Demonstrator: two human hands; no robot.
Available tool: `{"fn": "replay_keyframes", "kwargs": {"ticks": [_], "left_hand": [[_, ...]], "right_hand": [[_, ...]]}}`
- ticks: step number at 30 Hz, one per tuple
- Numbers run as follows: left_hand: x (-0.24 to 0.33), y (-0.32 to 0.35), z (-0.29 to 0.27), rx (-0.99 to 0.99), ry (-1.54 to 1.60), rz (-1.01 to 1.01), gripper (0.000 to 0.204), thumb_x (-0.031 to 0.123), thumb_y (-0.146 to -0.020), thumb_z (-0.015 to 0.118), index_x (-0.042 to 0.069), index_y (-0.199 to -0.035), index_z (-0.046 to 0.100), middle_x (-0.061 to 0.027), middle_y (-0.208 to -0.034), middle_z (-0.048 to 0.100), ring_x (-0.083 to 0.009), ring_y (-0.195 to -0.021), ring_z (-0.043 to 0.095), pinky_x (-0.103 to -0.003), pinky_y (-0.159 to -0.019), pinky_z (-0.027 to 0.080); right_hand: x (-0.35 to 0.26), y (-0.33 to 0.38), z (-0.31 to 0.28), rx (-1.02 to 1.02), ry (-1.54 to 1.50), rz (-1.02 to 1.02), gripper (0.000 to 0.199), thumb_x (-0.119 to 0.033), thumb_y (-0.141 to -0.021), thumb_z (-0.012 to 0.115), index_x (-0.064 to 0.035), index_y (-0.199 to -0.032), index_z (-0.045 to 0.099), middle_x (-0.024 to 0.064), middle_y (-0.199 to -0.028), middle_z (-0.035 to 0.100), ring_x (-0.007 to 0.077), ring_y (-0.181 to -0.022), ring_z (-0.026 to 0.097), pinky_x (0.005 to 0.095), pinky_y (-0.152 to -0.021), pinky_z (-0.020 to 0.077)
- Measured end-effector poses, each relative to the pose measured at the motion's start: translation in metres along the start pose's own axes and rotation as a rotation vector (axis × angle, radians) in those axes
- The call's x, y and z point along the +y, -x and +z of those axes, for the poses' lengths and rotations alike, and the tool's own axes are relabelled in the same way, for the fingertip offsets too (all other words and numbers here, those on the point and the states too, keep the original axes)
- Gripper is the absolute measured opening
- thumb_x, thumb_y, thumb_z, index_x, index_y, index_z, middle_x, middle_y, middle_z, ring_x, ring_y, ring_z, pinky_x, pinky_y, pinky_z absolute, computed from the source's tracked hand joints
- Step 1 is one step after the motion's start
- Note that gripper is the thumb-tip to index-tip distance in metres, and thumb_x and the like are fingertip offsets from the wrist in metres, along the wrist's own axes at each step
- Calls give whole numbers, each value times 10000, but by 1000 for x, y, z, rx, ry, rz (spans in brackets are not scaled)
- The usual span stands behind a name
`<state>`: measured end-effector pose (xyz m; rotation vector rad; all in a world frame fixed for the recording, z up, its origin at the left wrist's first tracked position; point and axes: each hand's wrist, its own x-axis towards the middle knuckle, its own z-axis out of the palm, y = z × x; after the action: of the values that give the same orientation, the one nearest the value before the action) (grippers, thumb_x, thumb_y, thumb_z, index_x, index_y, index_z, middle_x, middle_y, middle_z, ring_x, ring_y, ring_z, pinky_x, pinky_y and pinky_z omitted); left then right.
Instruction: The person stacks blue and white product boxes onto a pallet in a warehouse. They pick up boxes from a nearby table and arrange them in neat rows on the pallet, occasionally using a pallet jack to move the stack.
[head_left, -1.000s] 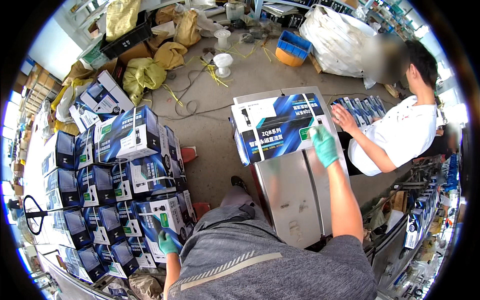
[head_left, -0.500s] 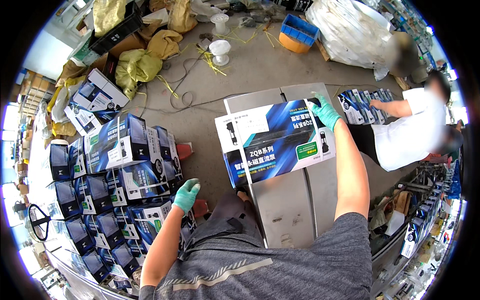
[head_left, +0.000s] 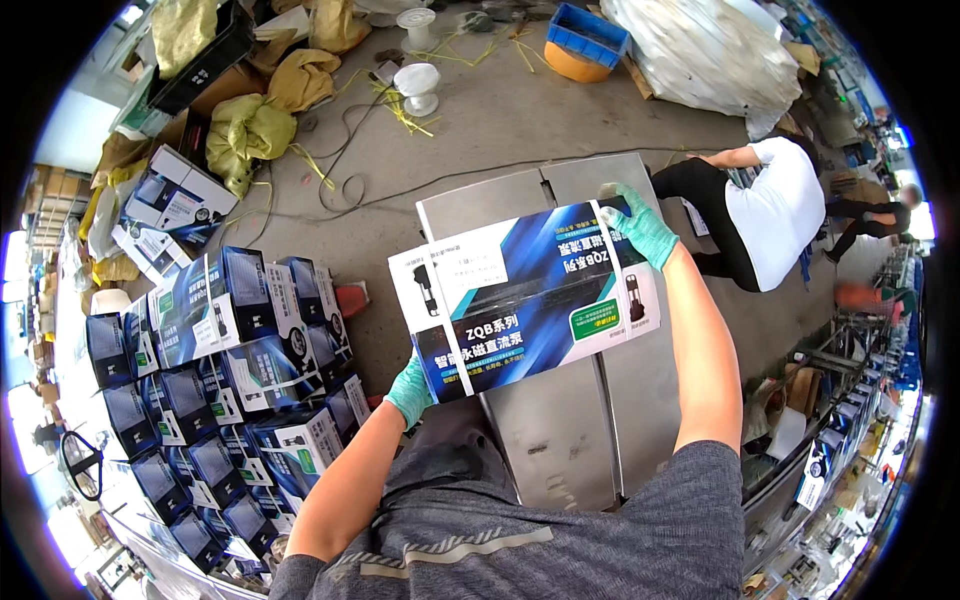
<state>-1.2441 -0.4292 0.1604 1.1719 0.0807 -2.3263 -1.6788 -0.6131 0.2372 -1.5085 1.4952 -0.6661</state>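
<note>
A blue-and-white printed carton (head_left: 540, 290), bound with white straps, is in front of me, tilted slightly and reaching past the left edge of a grey metal work surface (head_left: 545, 445). My right hand (head_left: 643, 228), in a teal glove, grips its far right corner near a strap. At the near left corner, my left hand (head_left: 410, 392), in a matching glove, holds the carton's side; its fingertips are partly hidden by the box. Whether the underside still touches the metal cannot be made out.
Strapped cartons (head_left: 245, 370) stand stacked at my left. Beyond the metal surface, a cable (head_left: 430, 186) and white spools (head_left: 416, 85) lie on the floor. A blue crate (head_left: 587, 38) is farther off. To the right, a person in a white top (head_left: 775, 215) bends down.
The carton has shifted left and a little toward me. My left hand has come up from beside the stack onto its left corner. The co-worker has bent over further.
</note>
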Motion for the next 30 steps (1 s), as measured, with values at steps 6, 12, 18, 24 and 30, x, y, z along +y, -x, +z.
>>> {"fn": "replay_keyframes", "kwargs": {"ticks": [6, 12, 18, 24, 30], "left_hand": [[11, 4, 31, -10, 77, 25, 551, 439, -1080, 321, 104, -1514, 386, -81, -1464, 506, -215, -1311, 501, -361, -1096, 406], [-3, -18, -32, -13, 73, 86, 594, 473, -1086, 265, 62, -1493, 401, -86, -1457, 519, -229, -1283, 542, -374, -1104, 423], [22, -17, 11, -1, 69, 115, 680, 606, -1029, 337, 87, -1425, 525, -103, -1377, 612, -255, -1138, 654, -388, -1023, 499], [12, 12, -30, 304, -72, 335, 566, 517, -974, 572, 21, -1242, 612, -127, -1195, 671, -245, -1010, 670, -391, -834, 546], [-49, 122, -140, 608, -334, 703, 428, 377, -977, 605, -1, -1177, 609, -120, -1138, 667, -184, -1044, 634, -337, -892, 509]], "right_hand": [[22, 1, -13, -7, -285, 71, 533, -290, -945, 709, -87, -1387, 493, 74, -1323, 543, 185, -1220, 507, 299, -1050, 411], [9, -2, -7, -33, -326, 212, 570, -331, -964, 650, -42, -1424, 477, 82, -1368, 557, 204, -1237, 530, 329, -1072, 400], [27, 90, -11, 0, -604, 246, 539, -364, -1024, 535, -40, -1446, 454, 134, -1344, 599, 256, -1141, 639, 397, -966, 550], [-22, 165, 37, 27, -1073, 534, 466, -391, -969, 566, -48, -1284, 582, 179, -1296, 640, 336, -1109, 667, 501, -955, 559], [-58, 175, 143, 22, -930, 391, 352, -311, -876, 654, -102, -1156, 618, 157, -1158, 676, 358, -1058, 669, 538, -913, 567]]}}
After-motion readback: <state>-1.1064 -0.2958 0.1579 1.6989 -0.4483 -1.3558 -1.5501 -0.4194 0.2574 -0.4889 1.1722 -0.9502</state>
